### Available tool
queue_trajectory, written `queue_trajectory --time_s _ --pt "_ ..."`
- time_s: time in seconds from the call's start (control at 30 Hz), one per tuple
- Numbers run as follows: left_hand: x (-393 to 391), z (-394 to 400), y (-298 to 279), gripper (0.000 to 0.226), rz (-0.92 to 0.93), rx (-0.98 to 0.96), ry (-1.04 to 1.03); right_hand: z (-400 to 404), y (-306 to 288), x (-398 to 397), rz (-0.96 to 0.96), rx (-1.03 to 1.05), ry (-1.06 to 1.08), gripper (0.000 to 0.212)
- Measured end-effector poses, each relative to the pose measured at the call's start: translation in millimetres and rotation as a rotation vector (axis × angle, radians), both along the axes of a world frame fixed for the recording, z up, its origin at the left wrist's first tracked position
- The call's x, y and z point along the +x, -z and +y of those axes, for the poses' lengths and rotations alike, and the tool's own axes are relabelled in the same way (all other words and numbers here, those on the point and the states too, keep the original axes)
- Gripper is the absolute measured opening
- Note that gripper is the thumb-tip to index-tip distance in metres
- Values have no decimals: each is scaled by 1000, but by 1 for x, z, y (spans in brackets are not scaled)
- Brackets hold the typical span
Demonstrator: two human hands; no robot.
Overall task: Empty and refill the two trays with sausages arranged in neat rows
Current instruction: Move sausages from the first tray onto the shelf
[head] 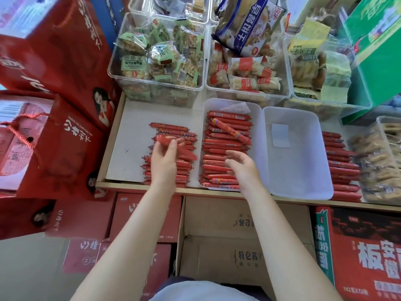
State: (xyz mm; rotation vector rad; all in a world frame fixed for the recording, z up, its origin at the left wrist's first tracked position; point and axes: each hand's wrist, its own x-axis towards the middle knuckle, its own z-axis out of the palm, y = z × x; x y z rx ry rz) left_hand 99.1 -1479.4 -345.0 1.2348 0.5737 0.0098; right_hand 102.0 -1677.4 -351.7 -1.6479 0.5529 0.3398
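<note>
Left hand (163,158) raised over the loose pile of sausages (171,157) on the desk (128,146), pinching a few red sausages (173,146) between thumb and fingers. Right hand (243,168) spread and relaxed, holding nothing, above the left tray (258,131) filled with sausages in rows. Right tray (303,161) bare but for a paper slip (280,135). More sausages (340,166) stacked just beside it, on its right.

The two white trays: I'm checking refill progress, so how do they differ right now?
The left tray holds rows of red sausages, one lying askew on top; the right tray holds none, only a paper slip. Both are white, rounded, side by side.
</note>
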Motion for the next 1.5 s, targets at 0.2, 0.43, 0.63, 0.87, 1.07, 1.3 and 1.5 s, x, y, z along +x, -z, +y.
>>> queue_trajectory --time_s 0.2,0.43,0.63,0.87,1.07,1.3,1.5 --pt "10 21 64 31 -145 1350 579 -2 43 13 -29 -785 -479 22" --pt "-6 28 101 63 138 1643 996 2 56 10 -16 -1069 -662 34" --pt "7 18 94 57 171 1554 1012 2 56 14 -68 -1101 -762 24" --pt "-14 27 108 55 37 1610 1084 -5 61 19 -83 -1057 -808 25" --pt "-7 26 83 56 -2 1275 842 -15 24 17 -130 -431 -111 11" --pt "-21 -34 -3 30 82 88 361 5 -13 2 -2 576 335 6" --pt "-14 -50 -18 29 23 -359 180 32 -14 -2 50 657 155 22"
